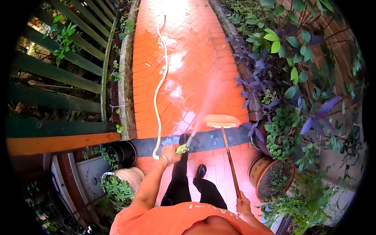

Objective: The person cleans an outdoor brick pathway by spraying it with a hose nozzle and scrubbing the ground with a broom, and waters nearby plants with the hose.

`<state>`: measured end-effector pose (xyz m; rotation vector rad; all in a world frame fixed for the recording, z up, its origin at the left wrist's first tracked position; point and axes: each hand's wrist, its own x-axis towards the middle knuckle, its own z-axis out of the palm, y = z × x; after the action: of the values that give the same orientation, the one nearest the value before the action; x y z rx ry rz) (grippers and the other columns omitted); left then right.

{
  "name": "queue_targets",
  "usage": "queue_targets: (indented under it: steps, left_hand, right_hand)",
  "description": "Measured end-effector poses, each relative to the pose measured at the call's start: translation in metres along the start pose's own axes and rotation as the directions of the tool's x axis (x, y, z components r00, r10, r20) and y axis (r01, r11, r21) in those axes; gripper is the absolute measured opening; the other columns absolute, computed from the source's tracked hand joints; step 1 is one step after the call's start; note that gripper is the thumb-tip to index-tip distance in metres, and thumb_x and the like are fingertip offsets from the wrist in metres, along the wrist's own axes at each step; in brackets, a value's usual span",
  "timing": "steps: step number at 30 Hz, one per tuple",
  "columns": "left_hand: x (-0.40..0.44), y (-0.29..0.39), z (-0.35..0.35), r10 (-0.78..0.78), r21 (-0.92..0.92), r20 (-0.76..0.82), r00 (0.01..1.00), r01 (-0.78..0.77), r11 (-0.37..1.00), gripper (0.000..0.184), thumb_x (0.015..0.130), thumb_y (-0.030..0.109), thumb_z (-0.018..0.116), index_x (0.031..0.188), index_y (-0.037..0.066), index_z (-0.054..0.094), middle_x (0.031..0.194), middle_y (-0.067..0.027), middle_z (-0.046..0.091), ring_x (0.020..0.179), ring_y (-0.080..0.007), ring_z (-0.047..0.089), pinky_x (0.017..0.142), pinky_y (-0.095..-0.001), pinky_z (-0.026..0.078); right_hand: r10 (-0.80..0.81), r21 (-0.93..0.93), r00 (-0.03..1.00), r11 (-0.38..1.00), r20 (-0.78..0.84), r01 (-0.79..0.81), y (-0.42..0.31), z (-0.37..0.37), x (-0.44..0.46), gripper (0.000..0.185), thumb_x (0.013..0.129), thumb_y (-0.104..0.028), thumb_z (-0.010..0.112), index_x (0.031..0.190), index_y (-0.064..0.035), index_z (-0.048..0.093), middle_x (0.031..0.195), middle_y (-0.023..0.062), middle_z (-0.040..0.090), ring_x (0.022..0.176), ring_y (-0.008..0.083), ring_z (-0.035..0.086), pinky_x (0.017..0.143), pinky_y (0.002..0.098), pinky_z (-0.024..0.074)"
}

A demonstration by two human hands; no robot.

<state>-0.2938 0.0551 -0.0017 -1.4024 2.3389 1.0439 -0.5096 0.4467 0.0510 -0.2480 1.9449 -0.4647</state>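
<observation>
My left hand [170, 154] is wrapped round a yellow-green hose nozzle [182, 149], and a pale spray of water leaves its tip towards the wet brick path. From that hand a cream-coloured hose [163, 74] runs away along the left side of the path. Lower on the right, my right hand [243, 204] grips the top of a long wooden handle [230, 165]. At its far end a wide broom head [222, 121] rests on the orange bricks, just beyond a dark grey strip. Water spray passes close to the left of the broom head.
A slatted green fence [58, 94] and a low kerb [126, 74] border the path on the left. Purple and green plants [258, 74] lean in from the right. Potted plants [119, 190] stand at left, and a brown pot [258, 174] at right.
</observation>
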Motion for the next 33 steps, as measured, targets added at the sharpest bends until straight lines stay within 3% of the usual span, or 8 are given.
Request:
queue_targets:
  steps: [8,10,12,14,18,22,32,33]
  left_hand:
    - [0.067,0.001,-0.050,-0.036,-0.116,-0.023,0.999,0.033,0.993,0.020,0.073,0.026,0.061,0.078,0.007,0.063,0.075,-0.0232,0.062,0.076,-0.0428,0.059,0.068,-0.0495,0.047]
    - [0.075,-0.018,-0.062,-0.058,-0.105,-0.012,0.998,0.056,0.993,0.021,0.073,0.027,0.062,0.078,0.007,0.064,0.075,-0.0236,0.062,0.075,-0.0429,0.060,0.068,-0.0496,0.047]
    - [0.098,-0.054,-0.065,-0.155,-0.158,-0.044,0.987,0.147,0.977,0.022,0.073,0.027,0.063,0.081,0.007,0.064,0.073,-0.0248,0.061,0.074,-0.0423,0.060,0.067,-0.0489,0.047]
    - [0.106,-0.050,-0.089,-0.036,-0.216,-0.154,0.987,0.002,0.976,0.015,0.074,0.017,0.064,0.078,0.003,0.062,0.063,-0.0200,0.058,0.058,-0.0326,0.059,0.057,-0.0411,0.046]
    - [0.119,-0.046,-0.115,-0.055,-0.357,-0.133,0.990,0.004,0.934,0.015,0.073,0.017,0.066,0.076,0.003,0.061,0.060,-0.0174,0.057,0.054,-0.0281,0.058,0.055,-0.0404,0.044]
    - [0.136,-0.036,-0.121,0.011,-0.351,-0.112,0.994,-0.050,0.935,0.016,0.074,0.016,0.066,0.073,0.003,0.058,0.058,-0.0165,0.055,0.051,-0.0272,0.053,0.052,-0.0394,0.042]
    - [0.152,-0.005,-0.139,-0.003,-0.358,-0.144,0.990,-0.049,0.932,0.014,0.073,0.014,0.065,0.072,0.003,0.056,0.056,-0.0154,0.050,0.050,-0.0293,0.049,0.051,-0.0387,0.040]
    - [0.148,-0.007,-0.141,-0.018,-0.341,-0.138,0.990,-0.030,0.940,0.014,0.073,0.014,0.065,0.072,0.003,0.056,0.056,-0.0154,0.050,0.050,-0.0293,0.049,0.051,-0.0387,0.040]
  right_hand:
    - [-0.468,-0.103,0.862,0.884,-0.192,0.457,-0.223,-0.012,0.275,0.034,0.093,-0.018,0.043,0.123,-0.0040,0.050,0.058,0.0186,0.052,0.052,0.0284,0.056,0.048,0.0414,0.0411]
    - [-0.238,0.017,0.941,0.968,-0.242,0.249,-0.300,-0.022,0.274,0.038,0.096,-0.021,0.043,0.133,-0.0124,0.045,0.050,0.0010,0.042,0.038,0.0111,0.042,0.033,0.0303,0.0358]
    - [-0.453,-0.078,0.852,0.890,-0.262,0.449,-0.259,-0.021,0.271,0.040,0.096,-0.022,0.043,0.135,-0.0126,0.044,0.052,0.0019,0.044,0.042,0.0110,0.043,0.037,0.0300,0.0369]
    - [-0.475,-0.121,0.834,0.879,-0.280,0.461,-0.205,-0.014,0.199,0.040,0.097,-0.024,0.042,0.134,-0.0109,0.045,0.057,0.0046,0.047,0.047,0.0128,0.047,0.043,0.0300,0.0400]
    - [0.085,0.102,0.989,0.992,-0.119,-0.073,-0.197,0.000,0.036,0.042,0.096,-0.024,0.041,0.137,-0.0159,0.042,0.049,-0.0013,0.041,0.036,0.0099,0.042,0.033,0.0278,0.0373]
    - [0.044,-0.111,0.997,0.993,-0.066,-0.051,-0.228,-0.014,0.071,0.041,0.095,-0.020,0.042,0.135,-0.0139,0.044,0.047,0.0046,0.045,0.037,0.0147,0.050,0.034,0.0313,0.0414]
    - [-0.419,0.047,0.902,0.904,-0.105,0.426,-0.468,-0.075,0.421,0.037,0.093,-0.018,0.037,0.128,-0.0160,0.048,0.048,0.0055,0.046,0.031,0.0166,0.045,0.027,0.0345,0.0352]
    - [-0.333,0.045,0.935,0.939,-0.121,0.340,-0.487,-0.077,0.448,0.041,0.093,-0.021,0.037,0.133,-0.0165,0.045,0.048,0.0046,0.046,0.032,0.0161,0.045,0.028,0.0329,0.0361]
